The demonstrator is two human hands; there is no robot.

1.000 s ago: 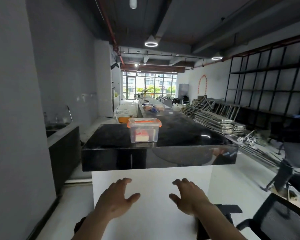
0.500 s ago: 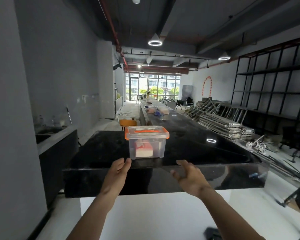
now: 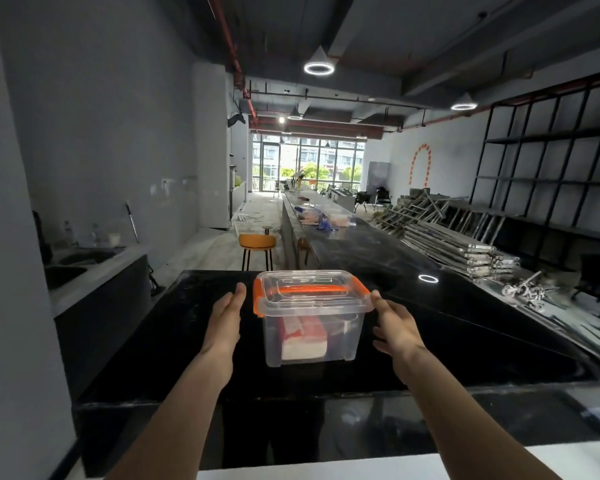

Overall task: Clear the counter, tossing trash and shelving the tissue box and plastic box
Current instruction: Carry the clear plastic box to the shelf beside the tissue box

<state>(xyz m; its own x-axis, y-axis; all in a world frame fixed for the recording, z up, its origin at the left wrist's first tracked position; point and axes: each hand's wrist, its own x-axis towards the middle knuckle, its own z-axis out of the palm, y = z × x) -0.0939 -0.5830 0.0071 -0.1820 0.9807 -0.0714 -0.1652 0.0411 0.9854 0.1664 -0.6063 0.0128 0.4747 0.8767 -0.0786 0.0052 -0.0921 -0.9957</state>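
Fingers of the left hand are stretched out straight and held together, palm turned inward toward the plastic box, with a narrow gap between them and its orange clip. On the other side, the right hand has its fingers loosely spread and slightly curled, the topmost fingertip touching or just at the lid's right corner; neither hand is clamped on anything.

Half a second ago both hands were lower, down at the near edge of the black table, short of the box. They have since reached forward over the tabletop and now flank the box, one on each side. The view has also come closer, so the box appears larger and nearer the middle.

Both forearms extend forward from the bottom of the view, bare, converging toward the box.

The box stands upright on the table, near its front end and roughly centred. It is clear plastic with a transparent lid, an orange handle lying flat across the lid and orange clips at the sides. Inside, a red and white pack rests against the left part of the bottom.
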